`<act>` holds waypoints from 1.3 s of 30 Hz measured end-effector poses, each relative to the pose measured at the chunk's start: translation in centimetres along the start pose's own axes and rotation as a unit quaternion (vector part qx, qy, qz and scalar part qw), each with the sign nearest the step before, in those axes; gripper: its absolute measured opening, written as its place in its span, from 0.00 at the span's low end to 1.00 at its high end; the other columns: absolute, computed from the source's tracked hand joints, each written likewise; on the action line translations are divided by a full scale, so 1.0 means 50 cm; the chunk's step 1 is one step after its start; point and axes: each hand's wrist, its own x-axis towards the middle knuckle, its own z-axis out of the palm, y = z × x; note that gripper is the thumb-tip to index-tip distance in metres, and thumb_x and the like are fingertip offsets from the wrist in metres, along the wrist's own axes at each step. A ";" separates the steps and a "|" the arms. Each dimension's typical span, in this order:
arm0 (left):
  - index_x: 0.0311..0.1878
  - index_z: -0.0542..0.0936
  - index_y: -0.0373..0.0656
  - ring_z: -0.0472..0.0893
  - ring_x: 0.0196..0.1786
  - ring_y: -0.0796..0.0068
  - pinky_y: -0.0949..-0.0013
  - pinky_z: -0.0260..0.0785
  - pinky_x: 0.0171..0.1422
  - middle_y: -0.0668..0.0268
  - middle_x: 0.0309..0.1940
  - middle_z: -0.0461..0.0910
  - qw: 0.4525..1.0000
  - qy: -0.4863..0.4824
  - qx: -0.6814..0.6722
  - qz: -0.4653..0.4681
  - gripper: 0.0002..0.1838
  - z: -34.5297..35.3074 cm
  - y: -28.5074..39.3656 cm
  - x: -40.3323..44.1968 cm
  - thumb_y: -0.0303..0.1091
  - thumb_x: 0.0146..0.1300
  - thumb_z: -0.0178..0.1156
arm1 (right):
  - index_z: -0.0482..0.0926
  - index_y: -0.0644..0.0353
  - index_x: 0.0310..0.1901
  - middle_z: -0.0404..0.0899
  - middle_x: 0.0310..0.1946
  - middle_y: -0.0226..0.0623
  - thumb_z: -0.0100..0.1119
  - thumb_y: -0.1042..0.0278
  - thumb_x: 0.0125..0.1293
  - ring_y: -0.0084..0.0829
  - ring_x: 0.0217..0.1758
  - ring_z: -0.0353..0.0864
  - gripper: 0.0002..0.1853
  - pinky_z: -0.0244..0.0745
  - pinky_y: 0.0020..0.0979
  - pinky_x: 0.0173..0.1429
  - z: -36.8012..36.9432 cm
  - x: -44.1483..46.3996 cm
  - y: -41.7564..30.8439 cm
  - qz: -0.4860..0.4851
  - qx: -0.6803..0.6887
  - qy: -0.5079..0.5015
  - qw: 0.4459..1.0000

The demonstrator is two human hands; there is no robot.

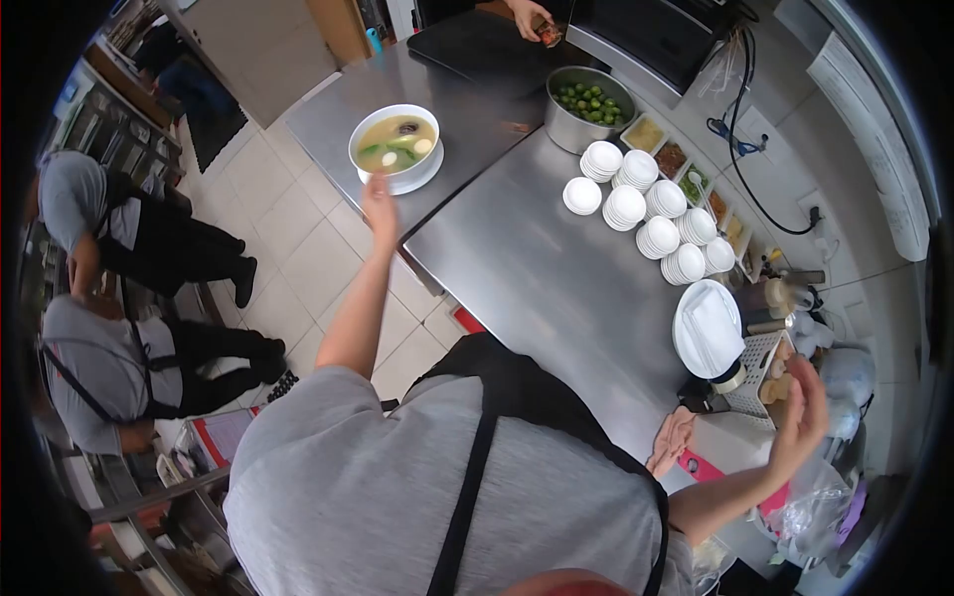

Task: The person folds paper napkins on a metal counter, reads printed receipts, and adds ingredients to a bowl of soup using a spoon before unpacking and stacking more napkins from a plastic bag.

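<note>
My left hand (379,204) is at the near rim of a white bowl (395,141) of yellowish soup with greens and pale round pieces. The bowl stands on a white plate (422,181) on the steel table; whether my fingers grip its edge is hard to tell. Over on the right, my right hand (801,412) is raised with its fingers apart and holds nothing. It is nearest to a white plastic basket (752,372) with brownish items. Beside that basket lie a white plate with a folded white cloth (712,323) and a pink cloth (672,440).
Stacks of small white dishes (659,236) stand beside a steel pot of green limes (586,104) and a row of condiment trays (671,159). At the top, another person's hand (532,18) holds something reddish. Two people (119,363) stand at the left.
</note>
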 end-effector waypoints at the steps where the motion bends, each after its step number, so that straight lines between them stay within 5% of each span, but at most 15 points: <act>1: 0.52 0.74 0.32 0.76 0.50 0.59 0.62 0.65 0.55 0.50 0.46 0.77 0.997 0.063 0.037 0.022 0.24 -0.018 -0.100 0.087 0.46 0.68 0.46 | 0.77 0.70 0.45 0.80 0.41 0.43 0.54 0.78 0.60 0.31 0.45 0.78 0.12 0.70 0.29 0.51 0.033 0.003 0.007 0.017 0.062 -0.025 0.998; 5: 0.55 0.71 0.32 0.71 0.57 0.64 0.63 0.60 0.63 0.53 0.54 0.72 0.994 0.083 0.049 0.055 0.19 -0.103 -0.292 0.261 0.37 0.69 0.45 | 0.80 0.64 0.42 0.81 0.39 0.41 0.62 0.69 0.56 0.34 0.42 0.80 0.12 0.71 0.28 0.48 0.173 -0.017 -0.017 0.061 0.102 -0.217 0.969; 11: 0.51 0.75 0.30 0.76 0.50 0.62 0.64 0.68 0.57 0.51 0.48 0.77 0.988 0.119 0.069 0.068 0.18 -0.126 -0.212 0.287 0.35 0.66 0.51 | 0.81 0.61 0.39 0.80 0.38 0.42 0.61 0.54 0.56 0.44 0.41 0.78 0.17 0.71 0.37 0.44 0.235 -0.228 0.167 0.203 -0.171 -0.384 0.884; 15: 0.51 0.75 0.31 0.76 0.51 0.63 0.64 0.68 0.56 0.53 0.50 0.76 0.991 0.096 0.010 0.097 0.17 -0.103 -0.020 0.267 0.34 0.65 0.50 | 0.79 0.54 0.43 0.80 0.30 0.46 0.57 0.55 0.57 0.50 0.48 0.74 0.16 0.69 0.38 0.51 0.223 -0.399 0.374 0.200 -0.420 -0.260 0.846; 17: 0.51 0.75 0.31 0.76 0.51 0.63 0.65 0.68 0.56 0.54 0.50 0.76 0.991 0.092 -0.013 0.098 0.17 -0.081 0.062 0.252 0.33 0.65 0.50 | 0.74 0.56 0.49 0.78 0.36 0.50 0.56 0.58 0.58 0.49 0.56 0.69 0.19 0.67 0.39 0.55 0.219 -0.401 0.375 0.465 -0.250 -0.126 0.840; 18: 0.51 0.76 0.33 0.75 0.50 0.65 0.65 0.68 0.55 0.56 0.50 0.76 0.989 0.071 -0.053 0.115 0.17 -0.072 0.087 0.248 0.34 0.66 0.49 | 0.69 0.63 0.53 0.72 0.48 0.53 0.54 0.61 0.61 0.48 0.61 0.63 0.21 0.67 0.41 0.57 0.265 -0.537 0.547 0.178 -0.398 -0.141 0.889; 19: 0.51 0.76 0.34 0.75 0.49 0.66 0.66 0.68 0.54 0.58 0.49 0.76 0.985 0.054 -0.092 0.133 0.17 -0.066 0.104 0.239 0.35 0.66 0.49 | 0.67 0.69 0.53 0.65 0.55 0.55 0.54 0.64 0.61 0.49 0.60 0.63 0.22 0.66 0.42 0.57 0.268 -0.490 0.463 0.275 -0.353 -0.088 0.890; 21: 0.51 0.76 0.36 0.74 0.47 0.69 0.67 0.66 0.53 0.61 0.49 0.77 0.982 -0.006 -0.054 0.182 0.17 -0.062 0.139 0.190 0.37 0.67 0.48 | 0.72 0.68 0.46 0.73 0.45 0.55 0.51 0.71 0.59 0.47 0.53 0.71 0.15 0.69 0.40 0.52 0.314 -0.521 0.485 0.111 -0.510 -0.191 0.831; 22: 0.51 0.77 0.36 0.74 0.47 0.71 0.68 0.65 0.53 0.62 0.48 0.77 0.983 -0.047 -0.066 0.164 0.18 -0.052 0.148 0.145 0.39 0.68 0.47 | 0.76 0.65 0.36 0.77 0.33 0.53 0.51 0.73 0.57 0.45 0.39 0.78 0.08 0.72 0.40 0.43 0.319 -0.462 0.408 0.310 -0.258 -0.166 0.900; 25: 0.54 0.74 0.37 0.74 0.51 0.72 0.68 0.62 0.59 0.62 0.48 0.77 0.961 -0.256 -0.015 0.098 0.20 -0.005 0.148 -0.033 0.40 0.68 0.45 | 0.75 0.65 0.27 0.75 0.23 0.42 0.54 0.80 0.49 0.35 0.30 0.78 0.03 0.72 0.32 0.33 0.395 -0.386 0.294 0.258 0.018 -0.146 0.955; 27: 0.53 0.75 0.39 0.70 0.59 0.66 0.65 0.59 0.64 0.59 0.52 0.76 0.862 -0.488 -0.138 0.001 0.16 0.026 0.117 -0.160 0.37 0.67 0.48 | 0.76 0.66 0.31 0.74 0.24 0.37 0.57 0.80 0.52 0.29 0.30 0.76 0.04 0.72 0.28 0.38 0.445 -0.295 0.186 0.257 0.233 -0.253 0.903; 29: 0.53 0.75 0.43 0.61 0.68 0.59 0.58 0.51 0.70 0.54 0.60 0.68 0.748 -0.637 -0.077 0.172 0.15 0.045 0.138 -0.254 0.31 0.61 0.56 | 0.77 0.66 0.33 0.77 0.27 0.33 0.58 0.78 0.55 0.25 0.32 0.77 0.03 0.72 0.25 0.40 0.521 -0.233 0.115 0.168 0.327 -0.299 0.881; 31: 0.56 0.73 0.40 0.62 0.67 0.63 0.62 0.52 0.69 0.55 0.59 0.70 0.697 -0.709 -0.086 0.063 0.19 0.026 0.203 -0.278 0.27 0.61 0.57 | 0.77 0.65 0.36 0.79 0.30 0.32 0.58 0.77 0.57 0.23 0.33 0.78 0.05 0.73 0.24 0.40 0.543 -0.145 -0.010 0.182 0.423 -0.412 0.787; 35: 0.45 0.79 0.36 0.76 0.43 0.80 0.76 0.68 0.49 0.66 0.40 0.80 0.707 -0.688 -0.112 -0.121 0.11 -0.035 0.155 -0.151 0.25 0.60 0.57 | 0.78 0.63 0.39 0.80 0.33 0.33 0.58 0.74 0.58 0.23 0.35 0.79 0.07 0.74 0.25 0.40 0.666 -0.067 -0.119 0.150 0.486 -0.482 0.713; 39: 0.37 0.82 0.35 0.76 0.33 0.83 0.78 0.69 0.38 0.68 0.31 0.81 0.843 -0.524 -0.005 -0.123 0.09 -0.155 0.100 0.039 0.19 0.55 0.54 | 0.76 0.65 0.43 0.79 0.34 0.32 0.57 0.74 0.61 0.17 0.36 0.77 0.09 0.72 0.20 0.42 0.783 -0.041 -0.195 0.053 0.383 -0.468 0.795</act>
